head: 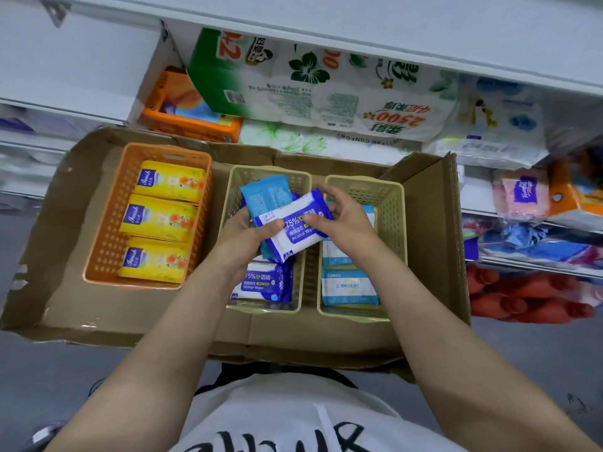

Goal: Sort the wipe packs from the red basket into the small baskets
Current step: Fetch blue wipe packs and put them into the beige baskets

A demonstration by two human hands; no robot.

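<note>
With the left hand (243, 234) gripping a fanned stack of packs (274, 207) and the right hand (339, 212) pinching the top alcohol pack (295, 231) above the middle basket (235, 190), a loose pack risks sliding into the right basket (391, 203).

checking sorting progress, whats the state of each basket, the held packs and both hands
orange basket: three yellow packs in a row
middle basket: alcohol wipe pack at near end
right basket: light blue packs inside
held packs: above middle basket
left hand: grips held packs
right hand: pinches top pack
</note>
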